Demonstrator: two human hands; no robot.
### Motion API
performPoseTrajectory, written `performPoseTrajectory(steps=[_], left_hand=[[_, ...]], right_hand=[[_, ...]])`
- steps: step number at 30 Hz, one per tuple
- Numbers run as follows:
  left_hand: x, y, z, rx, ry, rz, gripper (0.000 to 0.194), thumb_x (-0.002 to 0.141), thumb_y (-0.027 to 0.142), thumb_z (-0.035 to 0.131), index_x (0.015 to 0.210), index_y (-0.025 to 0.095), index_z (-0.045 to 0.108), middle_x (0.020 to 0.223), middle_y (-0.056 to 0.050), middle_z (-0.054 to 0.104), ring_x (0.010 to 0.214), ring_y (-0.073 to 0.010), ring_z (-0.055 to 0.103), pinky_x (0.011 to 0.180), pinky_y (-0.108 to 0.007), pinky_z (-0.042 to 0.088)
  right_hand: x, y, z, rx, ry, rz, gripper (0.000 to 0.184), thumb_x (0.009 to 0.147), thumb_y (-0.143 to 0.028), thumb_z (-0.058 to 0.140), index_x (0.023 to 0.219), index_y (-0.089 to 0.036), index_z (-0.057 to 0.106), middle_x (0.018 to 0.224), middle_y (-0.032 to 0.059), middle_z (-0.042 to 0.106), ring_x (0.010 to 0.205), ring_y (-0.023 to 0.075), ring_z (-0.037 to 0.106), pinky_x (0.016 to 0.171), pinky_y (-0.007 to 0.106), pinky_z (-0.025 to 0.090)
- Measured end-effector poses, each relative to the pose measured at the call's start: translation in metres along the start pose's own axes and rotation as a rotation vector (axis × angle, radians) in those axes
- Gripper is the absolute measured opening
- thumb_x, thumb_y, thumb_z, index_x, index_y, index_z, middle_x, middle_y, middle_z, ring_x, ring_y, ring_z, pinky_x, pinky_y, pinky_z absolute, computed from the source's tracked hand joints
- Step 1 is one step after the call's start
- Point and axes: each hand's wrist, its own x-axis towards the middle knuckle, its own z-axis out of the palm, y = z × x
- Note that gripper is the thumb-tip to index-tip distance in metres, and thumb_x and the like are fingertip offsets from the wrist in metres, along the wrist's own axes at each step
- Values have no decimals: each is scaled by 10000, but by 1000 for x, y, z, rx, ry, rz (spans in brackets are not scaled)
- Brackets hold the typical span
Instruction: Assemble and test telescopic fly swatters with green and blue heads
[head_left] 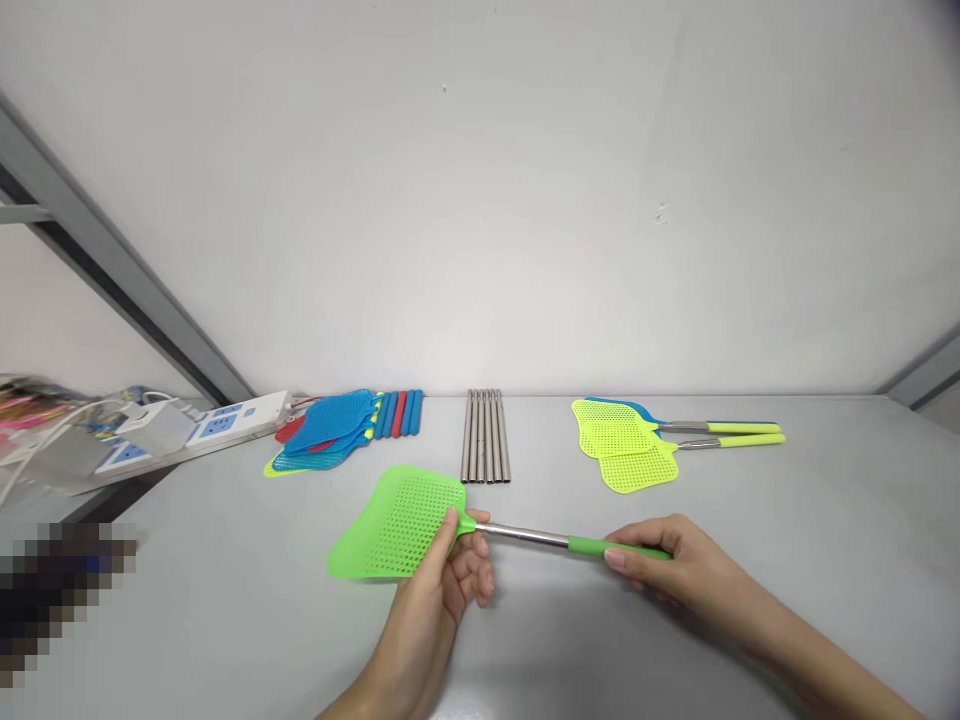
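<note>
Both my hands hold one green fly swatter (405, 520) above the grey table, its head to the left and its handle to the right. My left hand (450, 575) is closed at the neck, with the thumb on the base of the perforated head. My right hand (667, 560) grips the green handle, fingers around its far end. A bare metal rod shows between the hands, joining head and handle. Behind the swatter, several metal rods (486, 437) lie side by side on the table.
At the back right lie yellow and blue fly swatters (637, 470) with rods and handles. Loose blue, red and yellow swatter heads (330, 425) are stacked at the back left, beside blue and red handles (397, 414). A white power strip (232, 420) runs along the left edge.
</note>
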Motion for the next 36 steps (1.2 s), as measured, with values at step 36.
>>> performPoseTrajectory(steps=[36], left_hand=[[-7, 1, -1, 287, -97, 94, 329, 799, 483, 504, 792, 162, 578, 527, 40, 450, 404, -55, 343, 386, -176, 252]], right_hand=[[-7, 11, 12, 1132, -511, 684, 270, 814, -267, 490, 661, -65, 582, 439, -88, 241, 322, -6, 159, 289, 89, 101]])
